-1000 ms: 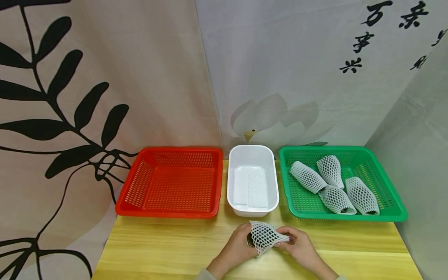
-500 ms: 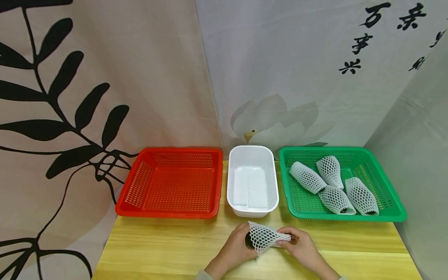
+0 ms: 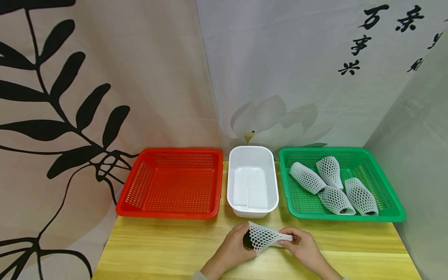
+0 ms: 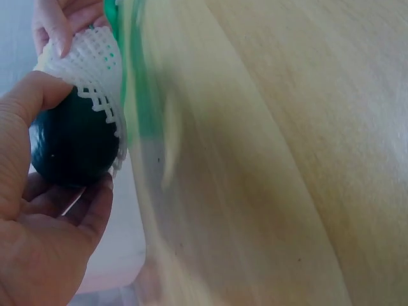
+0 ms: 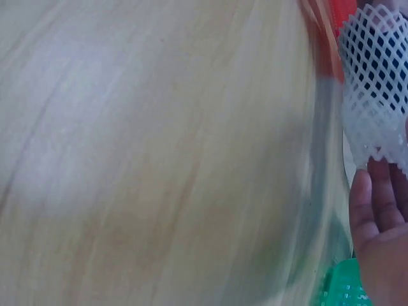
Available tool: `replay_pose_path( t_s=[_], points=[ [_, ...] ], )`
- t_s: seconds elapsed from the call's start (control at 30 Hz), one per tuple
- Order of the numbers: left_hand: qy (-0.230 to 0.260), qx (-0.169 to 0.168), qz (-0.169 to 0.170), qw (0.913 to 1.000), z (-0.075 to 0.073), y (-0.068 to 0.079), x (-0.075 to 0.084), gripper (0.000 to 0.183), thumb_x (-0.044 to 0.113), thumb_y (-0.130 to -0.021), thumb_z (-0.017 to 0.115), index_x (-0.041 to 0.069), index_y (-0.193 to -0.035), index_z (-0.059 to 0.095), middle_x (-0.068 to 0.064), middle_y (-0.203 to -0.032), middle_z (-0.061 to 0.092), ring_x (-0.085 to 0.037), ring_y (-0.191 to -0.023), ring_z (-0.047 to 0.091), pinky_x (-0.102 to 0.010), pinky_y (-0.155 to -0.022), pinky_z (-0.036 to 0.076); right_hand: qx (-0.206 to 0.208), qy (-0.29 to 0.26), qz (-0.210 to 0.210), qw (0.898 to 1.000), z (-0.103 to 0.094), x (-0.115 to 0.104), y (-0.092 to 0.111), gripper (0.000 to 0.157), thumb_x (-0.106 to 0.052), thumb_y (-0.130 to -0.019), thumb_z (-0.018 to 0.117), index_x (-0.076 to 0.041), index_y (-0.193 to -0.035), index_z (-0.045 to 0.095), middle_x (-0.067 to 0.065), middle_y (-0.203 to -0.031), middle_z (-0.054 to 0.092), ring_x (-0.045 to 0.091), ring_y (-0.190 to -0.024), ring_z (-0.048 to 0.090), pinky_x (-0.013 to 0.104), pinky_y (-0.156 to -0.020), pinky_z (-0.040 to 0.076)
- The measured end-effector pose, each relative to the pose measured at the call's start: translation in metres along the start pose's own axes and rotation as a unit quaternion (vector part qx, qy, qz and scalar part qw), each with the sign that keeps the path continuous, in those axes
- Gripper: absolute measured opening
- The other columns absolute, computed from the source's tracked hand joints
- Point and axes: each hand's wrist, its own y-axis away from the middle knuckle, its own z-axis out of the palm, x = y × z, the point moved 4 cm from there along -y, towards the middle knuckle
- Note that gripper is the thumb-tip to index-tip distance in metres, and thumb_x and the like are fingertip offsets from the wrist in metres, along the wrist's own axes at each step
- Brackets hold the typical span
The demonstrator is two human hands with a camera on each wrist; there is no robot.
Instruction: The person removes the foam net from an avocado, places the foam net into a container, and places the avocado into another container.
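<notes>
My left hand [image 3: 234, 247] grips a dark green, smooth, oval avocado [image 4: 73, 143], thumb on one side and fingers on the other. Over its far end sits a white foam fruit net [image 3: 264, 236], whose wide mouth covers part of the fruit. The narrow end of the net is pinched by my right hand [image 3: 302, 247], thumb against fingers. In the right wrist view, dark fruit shows through the mesh of the foam net [image 5: 379, 70], and the fingers of the right hand [image 5: 386, 236] are at the net's gathered end.
Behind the hands stand a red basket [image 3: 168, 214] at left, a white tub [image 3: 252, 211] in the middle and a green basket [image 3: 350, 216] at right. Several white foam nets [image 3: 308, 177] lie in the green basket, some with dark items inside. A printed curtain [image 3: 168, 77] hangs behind the table [image 3: 157, 249].
My left hand has shifted slightly left and my right hand slightly right, drawing the net longer between them. More of the dark avocado shows at the net's mouth.
</notes>
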Motion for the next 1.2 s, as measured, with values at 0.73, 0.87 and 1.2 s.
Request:
replay_pose_path(
  t_s=[0.73, 0.87, 1.2],
  points=[
    [0.032, 0.061, 0.014, 0.9975, -0.022, 0.016, -0.006, 0.066, 0.014, -0.074, 0.092, 0.020, -0.134, 0.065, 0.006, -0.131, 0.066, -0.016, -0.120, 0.062, -0.039, -0.104, 0.053, 0.047, 0.001, 0.038, 0.998, -0.017, -0.008, 0.004, 0.026, 0.008, -0.080, 0.084, 0.002, -0.103, 0.075, 0.003, -0.098, 0.075, 0.009, -0.084, 0.071, 0.029, -0.067, 0.062],
    [0.038, 0.072, 0.007, 0.9967, -0.026, 0.020, -0.008, 0.067, 0.013, -0.074, 0.092, 0.021, -0.134, 0.064, 0.007, -0.132, 0.064, -0.016, -0.121, 0.062, -0.040, -0.103, 0.053, 0.051, 0.017, 0.030, 0.998, -0.020, -0.014, 0.006, 0.027, 0.008, -0.079, 0.085, 0.001, -0.103, 0.076, 0.002, -0.099, 0.075, 0.007, -0.086, 0.071, 0.029, -0.069, 0.062],
    [0.038, 0.105, 0.001, 0.9937, -0.043, 0.027, -0.005, 0.070, 0.015, -0.073, 0.093, 0.015, -0.136, 0.063, 0.005, -0.135, 0.063, -0.020, -0.123, 0.062, -0.045, -0.103, 0.053, 0.068, 0.050, -0.050, 0.995, -0.025, -0.035, 0.005, 0.029, 0.010, -0.077, 0.085, -0.002, -0.102, 0.076, -0.006, -0.097, 0.076, 0.005, -0.083, 0.069, 0.023, -0.073, 0.059]
  ],
)
